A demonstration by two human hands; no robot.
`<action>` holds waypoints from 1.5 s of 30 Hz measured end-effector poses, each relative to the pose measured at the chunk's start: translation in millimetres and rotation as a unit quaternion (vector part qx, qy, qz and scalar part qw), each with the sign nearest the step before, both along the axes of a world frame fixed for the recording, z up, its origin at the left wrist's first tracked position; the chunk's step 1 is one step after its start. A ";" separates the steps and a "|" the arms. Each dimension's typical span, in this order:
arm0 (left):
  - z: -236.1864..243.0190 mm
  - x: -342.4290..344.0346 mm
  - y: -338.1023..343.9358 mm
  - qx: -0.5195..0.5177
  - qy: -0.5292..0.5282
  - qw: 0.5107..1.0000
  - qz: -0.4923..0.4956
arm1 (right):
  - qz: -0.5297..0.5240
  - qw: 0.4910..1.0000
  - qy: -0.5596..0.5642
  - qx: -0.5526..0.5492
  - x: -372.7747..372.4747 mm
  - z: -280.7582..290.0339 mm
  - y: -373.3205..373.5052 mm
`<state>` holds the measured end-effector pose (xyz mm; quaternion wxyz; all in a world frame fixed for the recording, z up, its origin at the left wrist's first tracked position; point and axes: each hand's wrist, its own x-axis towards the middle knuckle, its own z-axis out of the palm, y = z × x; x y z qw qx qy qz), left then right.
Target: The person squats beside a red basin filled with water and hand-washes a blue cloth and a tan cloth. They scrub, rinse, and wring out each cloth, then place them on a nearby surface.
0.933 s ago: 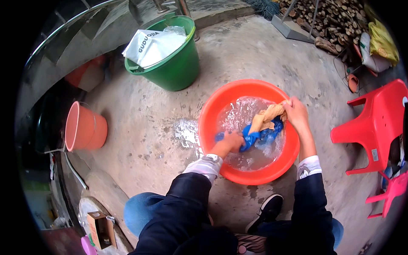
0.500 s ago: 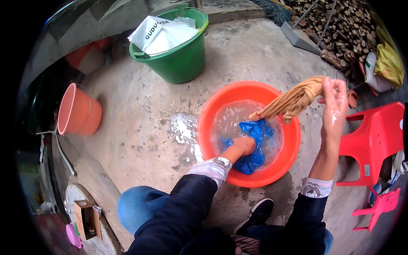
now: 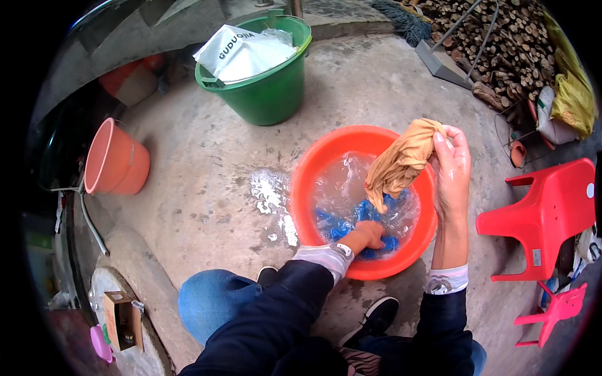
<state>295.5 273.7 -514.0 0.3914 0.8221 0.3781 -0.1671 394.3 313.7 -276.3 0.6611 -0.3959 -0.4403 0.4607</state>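
The right hand (image 3: 451,164) grips one tan cloth (image 3: 401,161) above one orange basin (image 3: 301,194). Inside the basin, the left hand (image 3: 369,235) touches blue cloth (image 3: 369,212); whether it grasps, I cannot tell. Two red seats (image 3: 544,210) stand rightward.

A grey concrete floor (image 3: 207,160) carries a round orange-red plastic basin (image 3: 303,200) beside a glistening wet patch (image 3: 268,192); a round green plastic tub (image 3: 266,97) stands toward the far edge, a salmon-orange plastic bucket (image 3: 130,164) near the left edge, a red plastic seat (image 3: 536,216) near the right, brown firewood (image 3: 501,53) piled at the far right corner.
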 end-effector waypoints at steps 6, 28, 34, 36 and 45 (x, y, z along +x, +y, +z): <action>29.2 -11.4 5.8 -0.213 0.113 0.969 -0.049 | 0.025 0.990 0.142 0.008 -11.1 -2.4 10.8; 14.8 -27.0 36.2 0.162 -0.117 0.930 0.310 | -0.177 0.762 -0.442 -0.439 49.5 -235.9 -24.1; 3.9 -44.6 49.7 -0.392 -0.382 0.572 0.611 | -0.311 0.735 -0.444 -0.407 11.6 -282.5 -4.4; -22.8 -55.8 48.0 -0.344 -0.408 0.696 0.480 | -0.148 0.869 -0.260 -0.395 9.2 -285.4 4.0; -31.0 -95.2 74.5 -0.556 -0.643 0.420 0.318 | -0.046 0.988 -0.148 -0.025 -141.1 -103.0 -28.0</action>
